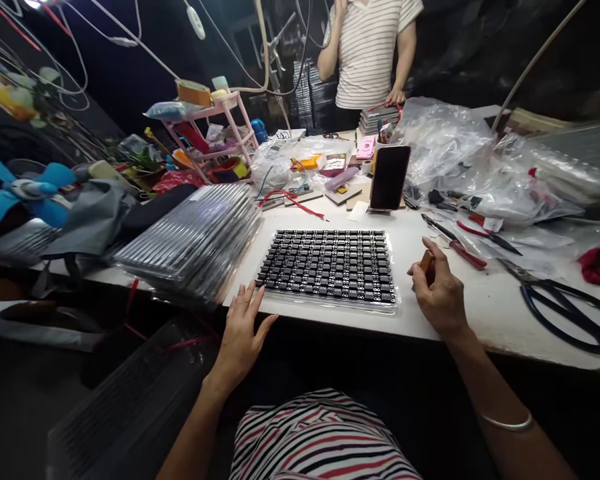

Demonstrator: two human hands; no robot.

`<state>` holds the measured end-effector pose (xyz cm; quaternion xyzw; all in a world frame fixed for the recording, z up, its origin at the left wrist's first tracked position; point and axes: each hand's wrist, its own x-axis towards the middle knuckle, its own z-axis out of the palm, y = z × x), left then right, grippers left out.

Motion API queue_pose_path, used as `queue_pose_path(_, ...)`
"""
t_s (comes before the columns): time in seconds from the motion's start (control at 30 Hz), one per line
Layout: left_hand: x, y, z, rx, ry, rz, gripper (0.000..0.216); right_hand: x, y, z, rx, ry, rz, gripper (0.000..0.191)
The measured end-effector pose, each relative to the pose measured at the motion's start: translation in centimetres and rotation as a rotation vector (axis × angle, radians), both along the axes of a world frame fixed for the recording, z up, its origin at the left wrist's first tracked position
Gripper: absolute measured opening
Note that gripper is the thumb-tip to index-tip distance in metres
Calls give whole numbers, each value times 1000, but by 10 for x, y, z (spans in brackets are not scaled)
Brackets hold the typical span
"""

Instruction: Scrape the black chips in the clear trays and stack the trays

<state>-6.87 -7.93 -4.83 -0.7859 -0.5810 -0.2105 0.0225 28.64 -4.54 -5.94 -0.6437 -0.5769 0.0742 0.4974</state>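
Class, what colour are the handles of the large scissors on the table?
Dark blue, seen in the head view: scissors.

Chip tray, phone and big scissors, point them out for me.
chip tray (330, 267), head view, middle of the black grid
phone (390, 177), head view, centre of the dark screen
scissors (570, 313), head view, dark handle loop

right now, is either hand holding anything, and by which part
The right hand pinches a small brown object by its lower end; what it is cannot be told. The left hand holds nothing, fingers resting at the component tray corner.
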Motion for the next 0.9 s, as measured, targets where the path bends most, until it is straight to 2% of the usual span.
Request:
queue_pose_path(0.1,7,-3,4,-15,-21,-21,54,0,-3,-3,-5,-2,0,57)
queue_pose_path(0.23,32,8,14,1,-81,-132,46,4,-8,3,-16,190,-10,63)
queue_pose_path(0.37,70,39,25,26,-87,-327,37,-1,-7,23,27,391,120,61)
queue_pose_path(0.47,98,69,27,10,-11,-444,38,-13,5,36,25,445,248,60)
queue_pose_path(0.57,120,95,23,-58,84,-478,50,-24,23,37,-2,400,365,52)
queue_pose_path(0.67,132,109,15,-121,122,-503,64,-31,40,30,-34,268,427,41)
queue_pose_path(0.9,134,110,4,-166,131,-539,75,-37,53,12,-81,107,373,43)
